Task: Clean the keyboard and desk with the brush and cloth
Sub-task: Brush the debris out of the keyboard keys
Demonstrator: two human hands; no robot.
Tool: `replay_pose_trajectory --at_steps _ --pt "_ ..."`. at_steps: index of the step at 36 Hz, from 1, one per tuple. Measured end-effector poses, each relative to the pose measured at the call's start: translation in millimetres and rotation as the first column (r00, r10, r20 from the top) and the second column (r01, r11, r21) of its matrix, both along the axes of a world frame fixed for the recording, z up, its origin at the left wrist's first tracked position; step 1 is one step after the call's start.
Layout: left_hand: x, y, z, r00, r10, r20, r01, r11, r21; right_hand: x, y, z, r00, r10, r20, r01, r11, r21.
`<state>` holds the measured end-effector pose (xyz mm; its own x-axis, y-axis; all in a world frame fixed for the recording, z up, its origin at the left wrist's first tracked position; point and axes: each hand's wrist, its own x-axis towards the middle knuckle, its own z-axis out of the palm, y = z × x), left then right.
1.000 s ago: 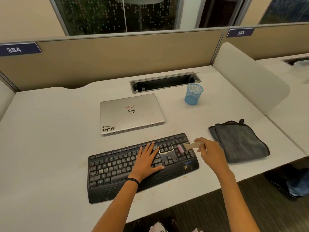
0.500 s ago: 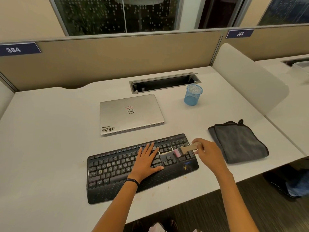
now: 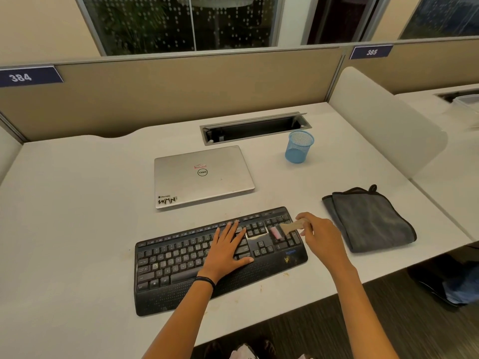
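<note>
Black Logitech keyboard sits near edge of white desk, angled. Left hand lies flat w/ fingers spread on the keys, gripping nothing. Right hand grasps the wooden brush handle; pink bristles touch the numpad area. Grey cloth lies folded just right of kbd. Closed Dell laptop farther back; blue mesh cup far right of it.

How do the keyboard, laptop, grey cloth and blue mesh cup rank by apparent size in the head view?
Largest to smallest:
1. keyboard
2. laptop and grey cloth: they cover similar areas, and the cloth lies nearer the camera, so I leave them unranked
3. blue mesh cup
</note>
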<state>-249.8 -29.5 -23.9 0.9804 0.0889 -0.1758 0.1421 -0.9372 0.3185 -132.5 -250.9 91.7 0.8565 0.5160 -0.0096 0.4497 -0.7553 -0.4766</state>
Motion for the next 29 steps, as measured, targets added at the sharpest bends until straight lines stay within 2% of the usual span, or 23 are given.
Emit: replay_pose_trajectory --at_steps 5,10,14,18,26,29 --pt "-0.2 0.2 -0.4 1.0 0.001 -0.001 -0.001 1.0 0.005 -0.9 1.0 2.3 0.999 0.035 -0.014 -0.036 0.998 -0.054" --pt "-0.2 0.5 -1.5 1.0 0.002 0.002 -0.002 1.0 -0.001 2.7 -1.3 4.5 0.999 -0.041 0.02 0.041 0.999 0.018" --pt "-0.2 0.6 -1.5 1.0 0.005 0.002 -0.005 1.0 -0.008 2.0 -1.9 3.2 0.999 0.01 -0.034 -0.011 1.0 -0.022" --pt "-0.4 0.3 -0.9 1.0 0.004 0.002 -0.004 1.0 -0.007 5.6 -2.6 6.7 1.0 -0.005 -0.024 0.006 1.0 0.021" --pt "-0.8 0.1 -1.0 1.0 0.0 0.012 0.0 1.0 -0.013 1.9 7.4 19.7 0.971 0.217 -0.105 -0.227 0.969 -0.1" --pt "-0.4 0.1 -1.1 1.0 0.0 0.009 0.0 1.0 0.0 -0.5 16.9 23.0 0.959 0.244 -0.147 -0.254 0.966 -0.051"
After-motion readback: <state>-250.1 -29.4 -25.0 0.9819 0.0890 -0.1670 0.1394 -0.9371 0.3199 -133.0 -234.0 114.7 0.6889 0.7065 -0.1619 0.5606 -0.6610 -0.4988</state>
